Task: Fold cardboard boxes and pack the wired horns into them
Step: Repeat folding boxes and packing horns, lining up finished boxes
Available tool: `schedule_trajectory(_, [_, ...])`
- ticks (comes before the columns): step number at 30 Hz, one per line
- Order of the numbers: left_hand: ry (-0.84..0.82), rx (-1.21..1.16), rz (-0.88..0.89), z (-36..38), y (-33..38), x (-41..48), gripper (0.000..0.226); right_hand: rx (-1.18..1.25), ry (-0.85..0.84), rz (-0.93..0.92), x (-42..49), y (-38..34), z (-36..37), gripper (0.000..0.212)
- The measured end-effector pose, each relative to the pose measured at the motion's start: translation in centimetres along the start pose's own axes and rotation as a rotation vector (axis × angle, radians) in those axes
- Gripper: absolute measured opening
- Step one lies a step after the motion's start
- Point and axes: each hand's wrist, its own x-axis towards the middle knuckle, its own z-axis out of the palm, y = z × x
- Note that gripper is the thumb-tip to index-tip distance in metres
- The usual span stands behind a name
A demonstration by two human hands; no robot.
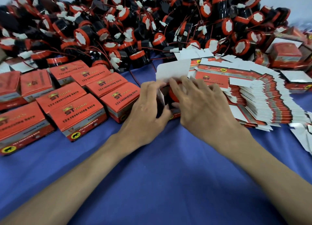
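Blue cloth (160,182) nearest, spread over the whole work surface, two bare forearms reaching forward across it.

Further on, left hand (145,110) curled round the left side of an open box (172,69), fingers bent against its wall. Right hand (200,104) over the top of the same box, fingers spread and bent, forefinger and thumb pinching the red rim of a horn (173,94) lodged partly inside. White lid flap standing up behind the fingertips. Box set on the cloth at centre, its lower part hidden by both hands.

Left of the hands, closed boxes (77,116) in rows, just beside the open one. Orange-red tops printed "ST" and "12v reversing horn". Yellow disc with a black animal figure at the lower corner of the nearest ones.

Right of the hands, flat blanks (253,96) fanned in a long stack, white edges outward. Same "ST" mark on the top sheet, smaller writing too blurred to read. Beyond that stack, more boxes (287,52), blurred.

Farthest back, heap of horns (135,22) across the full width: black bodies, red rims, white faces, thin red and black wires ending in white plugs, some trailing down onto the cloth between boxes and blanks.
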Motion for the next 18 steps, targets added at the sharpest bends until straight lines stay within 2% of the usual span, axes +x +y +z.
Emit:
schedule_trajectory(4, [-0.044, -0.005, -0.014, 0.1, 0.0, 0.0, 0.047, 0.066, -0.056, -0.044, 0.3, 0.3, 0.6, 0.042])
schedule_trajectory(7, [-0.043, 0.005, -0.024, 0.0, 0.0, 0.0, 0.048, 0.129, -0.029, -0.058, 0.4, 1.1, 0.9, 0.034])
schedule_trajectory(10, [-0.019, 0.038, -0.053, -0.1, 0.3, -0.1, 0.051, 0.142, 0.094, -0.022, 0.3, 1.5, 0.9, 0.034])
schedule_trajectory(12, [0.010, 0.078, -0.080, -0.2, 0.3, -0.1, 0.054, 0.158, 0.234, 0.047, 0.2, 1.4, 0.7, 0.029])
schedule_trajectory(14, [0.026, 0.115, -0.103, -0.2, 0.4, -0.1, 0.054, 0.135, 0.278, 0.073, -0.1, 1.6, 0.6, 0.026])
schedule_trajectory(15, [0.029, 0.131, -0.106, -0.3, 0.5, -0.2, 0.054, 0.114, 0.245, 0.060, -0.1, 1.9, 0.4, 0.026])
schedule_trajectory(18, [0.027, 0.154, -0.107, -0.3, 0.7, -0.2, 0.055, 0.021, 0.008, 0.015, 0.2, 2.5, 0.0, 0.033])
